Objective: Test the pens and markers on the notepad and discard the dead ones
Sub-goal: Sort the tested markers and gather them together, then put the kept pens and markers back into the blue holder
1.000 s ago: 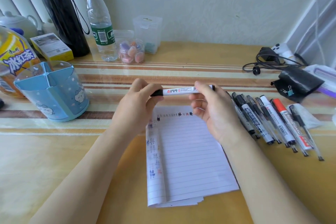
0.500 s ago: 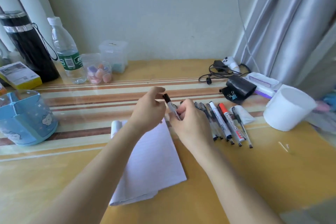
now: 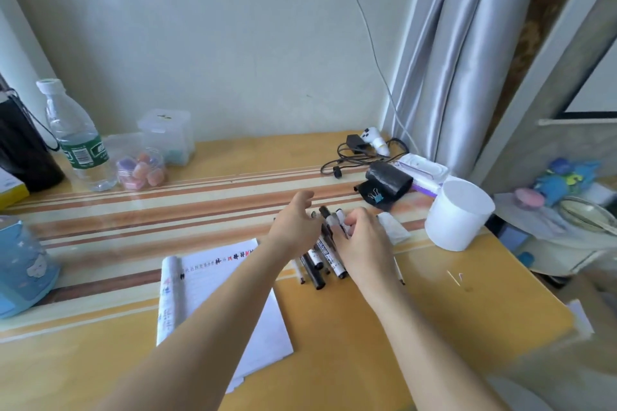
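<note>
Two hands hover over the pens [image 3: 316,265] toward the desk's [image 3: 434,310] right edge; the right hand [image 3: 364,243] pinches a black-capped marker [image 3: 329,217], the left hand [image 3: 293,227] hangs loose-fingered, empty

Home study corner, likely a bedroom. A wooden surface [image 3: 434,327] is sitting against a plain painted wall [image 3: 217,43], with a striped mat lying under a clear cover. A silver-grey curtain [image 3: 444,60] is hanging at the right. Personal clutter is crowding the back edge: a water bottle [image 3: 78,140], a black flask [image 3: 20,150], a small clear jar [image 3: 142,168] holding pastel pieces, a charger with its cable [image 3: 364,147] and a pack of wipes [image 3: 422,170]. A cartoon-printed blue pen holder [image 3: 20,264] is standing at the left. A lined notepad [image 3: 213,277] and a row of markers [image 3: 320,260] are lying mid-surface. Blue toys [image 3: 564,177] are resting on a side shelf.
</note>
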